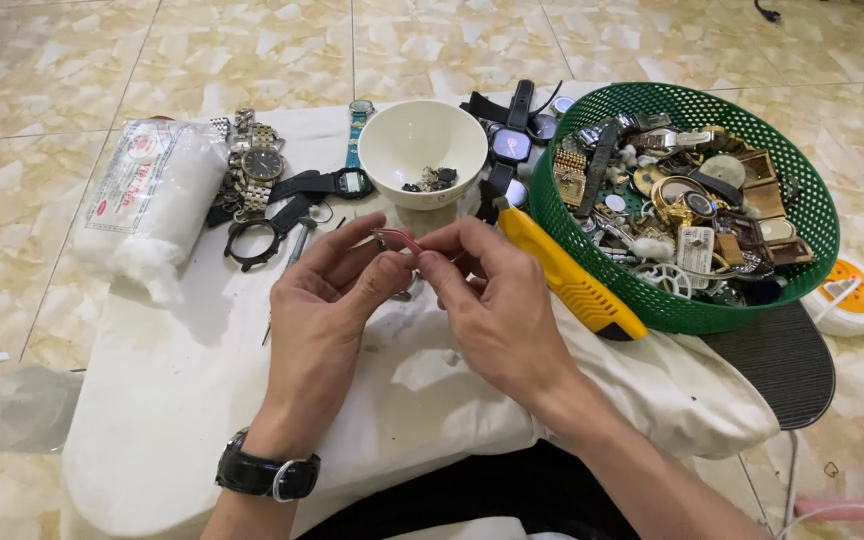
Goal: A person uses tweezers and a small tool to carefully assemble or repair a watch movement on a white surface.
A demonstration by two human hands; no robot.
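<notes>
Fingertips of both hands pinched on small pink strap (398, 240), held above white cloth (202, 380). Left hand (327, 300) gripping near end, right hand (492, 300) closed on the other. Best kept low over cloth, grip steady. White bowl (422, 150) just beyond; green basket (752, 290) of watch parts right.

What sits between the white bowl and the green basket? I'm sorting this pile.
In the head view, dark watches and straps lie between the white bowl and the green basket.

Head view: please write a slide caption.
Both hands hold a small pink strap beside a white bowl and green basket of watches.
</notes>
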